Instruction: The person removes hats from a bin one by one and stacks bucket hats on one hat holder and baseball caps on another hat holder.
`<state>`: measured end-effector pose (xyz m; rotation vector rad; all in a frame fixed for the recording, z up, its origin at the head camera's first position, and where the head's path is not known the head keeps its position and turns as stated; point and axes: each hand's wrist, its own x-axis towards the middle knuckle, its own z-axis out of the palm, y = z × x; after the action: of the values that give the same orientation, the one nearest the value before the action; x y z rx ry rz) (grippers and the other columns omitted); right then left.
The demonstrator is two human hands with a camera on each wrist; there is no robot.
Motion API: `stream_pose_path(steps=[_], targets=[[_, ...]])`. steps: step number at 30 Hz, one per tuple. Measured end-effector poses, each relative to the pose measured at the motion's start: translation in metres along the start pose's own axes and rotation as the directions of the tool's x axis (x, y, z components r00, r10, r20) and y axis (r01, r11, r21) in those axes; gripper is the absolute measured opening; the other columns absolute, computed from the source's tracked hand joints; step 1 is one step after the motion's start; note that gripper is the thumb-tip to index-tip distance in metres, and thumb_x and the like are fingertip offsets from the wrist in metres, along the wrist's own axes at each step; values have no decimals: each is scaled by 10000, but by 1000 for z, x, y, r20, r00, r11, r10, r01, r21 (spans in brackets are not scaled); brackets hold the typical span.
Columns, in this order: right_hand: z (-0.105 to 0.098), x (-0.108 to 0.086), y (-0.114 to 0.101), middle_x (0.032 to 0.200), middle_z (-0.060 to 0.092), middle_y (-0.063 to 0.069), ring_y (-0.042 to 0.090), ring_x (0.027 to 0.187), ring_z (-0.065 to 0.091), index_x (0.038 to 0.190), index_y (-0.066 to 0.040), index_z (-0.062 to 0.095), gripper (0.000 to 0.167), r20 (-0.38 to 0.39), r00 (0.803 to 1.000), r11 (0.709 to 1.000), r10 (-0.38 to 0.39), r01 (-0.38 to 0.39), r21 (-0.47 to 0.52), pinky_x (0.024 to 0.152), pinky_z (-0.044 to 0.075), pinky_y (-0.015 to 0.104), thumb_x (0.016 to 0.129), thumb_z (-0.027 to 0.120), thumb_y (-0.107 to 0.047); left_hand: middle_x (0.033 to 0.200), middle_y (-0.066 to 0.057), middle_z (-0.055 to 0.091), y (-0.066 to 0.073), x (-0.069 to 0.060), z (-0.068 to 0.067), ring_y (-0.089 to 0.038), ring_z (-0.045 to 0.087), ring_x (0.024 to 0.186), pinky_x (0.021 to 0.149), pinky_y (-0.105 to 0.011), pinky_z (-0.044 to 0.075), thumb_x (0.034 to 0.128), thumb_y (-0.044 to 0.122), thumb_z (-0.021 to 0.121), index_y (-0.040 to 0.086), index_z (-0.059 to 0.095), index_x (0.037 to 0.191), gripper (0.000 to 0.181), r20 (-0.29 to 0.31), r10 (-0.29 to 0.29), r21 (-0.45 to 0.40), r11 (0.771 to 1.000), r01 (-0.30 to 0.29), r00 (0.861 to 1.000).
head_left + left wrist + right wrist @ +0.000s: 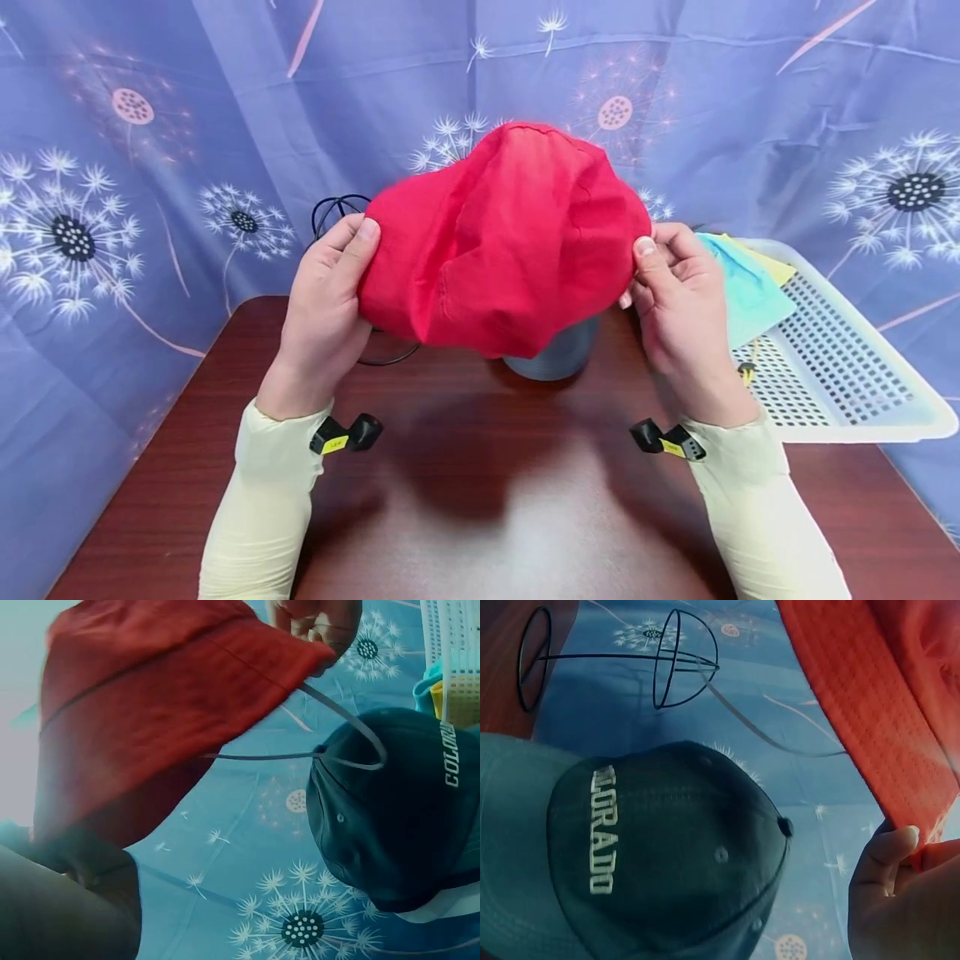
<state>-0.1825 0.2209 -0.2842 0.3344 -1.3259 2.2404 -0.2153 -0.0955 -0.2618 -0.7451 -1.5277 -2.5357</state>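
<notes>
A red bucket hat (pixel 510 242) is held up over the table, its crown upward and its cloth creased. My left hand (pixel 322 317) pinches the brim at the left, thumb on the near side. At the right, my right hand (pixel 686 325) pinches the opposite edge between thumb and fingers. In the left wrist view a thin grey cord (pixel 352 724) hangs from the hat. Behind it is a dark baseball cap (pixel 667 847) with pale lettering reading "LORADO" in the right wrist view; the red hat mostly hides this cap in the head view.
A black wire stand (pixel 664 660) is beyond the cap, at the left of the table. On the right, a white perforated basket (pixel 847 358) holds light blue cloth (pixel 750 292) and a yellow piece (pixel 768 262). A patterned blue curtain (pixel 420 75) hangs behind the brown table (pixel 187 500).
</notes>
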Motion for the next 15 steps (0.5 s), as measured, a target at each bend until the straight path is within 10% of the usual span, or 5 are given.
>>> stream_pose_path(steps=[15], targets=[[45, 5, 32, 708, 546, 30, 182, 485, 403, 1049, -9, 625, 57, 58, 997, 994, -42, 48, -101, 450, 410, 223, 1051, 640, -64, 841, -38, 673, 1, 25, -31, -152, 694, 727, 646, -232, 570, 1073, 186, 636, 68, 680, 994, 148, -211, 131, -17, 990, -138, 969]])
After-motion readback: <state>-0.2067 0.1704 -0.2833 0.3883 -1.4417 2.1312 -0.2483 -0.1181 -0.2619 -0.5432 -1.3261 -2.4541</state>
